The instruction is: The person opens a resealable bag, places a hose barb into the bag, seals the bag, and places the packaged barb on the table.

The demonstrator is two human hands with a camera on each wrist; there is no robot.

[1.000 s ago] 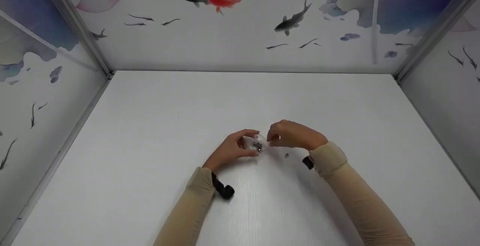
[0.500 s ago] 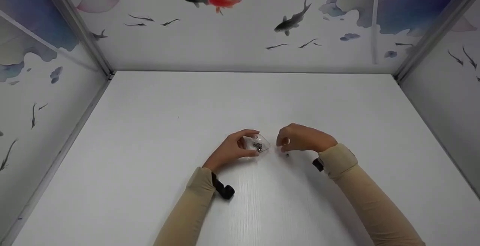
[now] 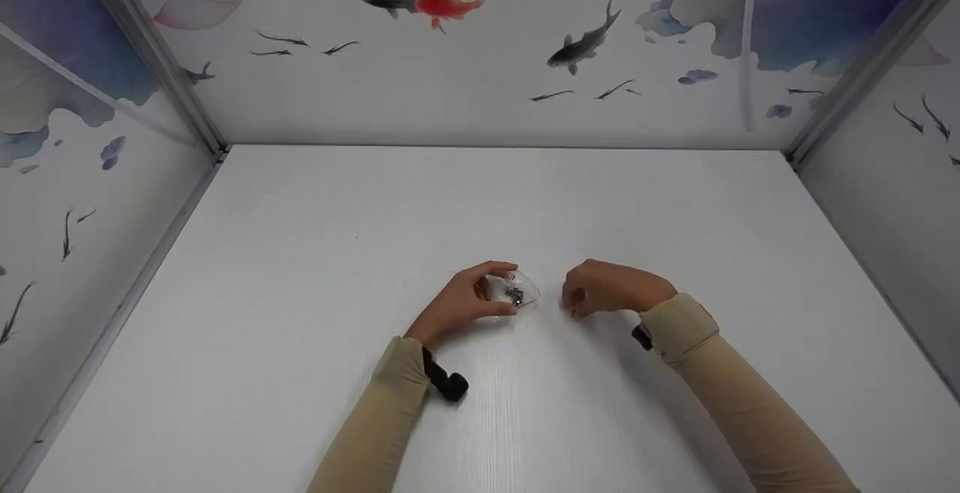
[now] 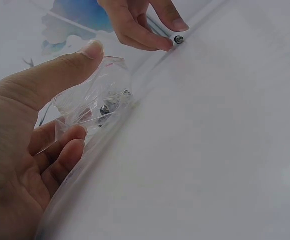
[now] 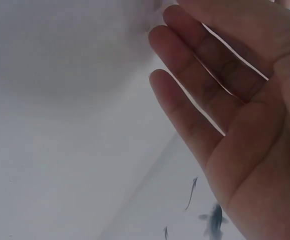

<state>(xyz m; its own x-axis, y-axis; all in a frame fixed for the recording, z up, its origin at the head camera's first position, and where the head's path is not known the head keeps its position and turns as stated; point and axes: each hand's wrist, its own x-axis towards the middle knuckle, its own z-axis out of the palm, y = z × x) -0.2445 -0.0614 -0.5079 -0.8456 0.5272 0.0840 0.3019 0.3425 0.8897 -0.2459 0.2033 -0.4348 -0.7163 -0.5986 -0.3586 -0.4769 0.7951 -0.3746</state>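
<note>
Near the middle of the table, the left hand point(image 3: 457, 299) grips a small clear plastic bag point(image 4: 97, 95) between its thumb and fingers. Several small dark, shiny metal pieces point(image 3: 514, 296) lie inside the bag. To its right, the right hand point(image 3: 615, 287) reaches down with its fingertips at the tabletop. A single small metal piece point(image 4: 179, 39) sits right at its thumb and finger, as the left wrist view shows, with a narrow gap at the thumb. In the right wrist view the other fingers point(image 5: 185, 107) are loosely extended; the fingertips and the piece are hidden there.
Everything is on a white table point(image 3: 300, 208). White panels printed with fish and flowers point(image 3: 450, 65) enclose the back and both sides, joined by metal corner posts. A black wrist camera point(image 3: 450, 386) hangs by the left cuff.
The right hand has left the edge of the bag, moving right and towards the person, and come down at the loose metal piece. The left hand and the bag have stayed in place.
</note>
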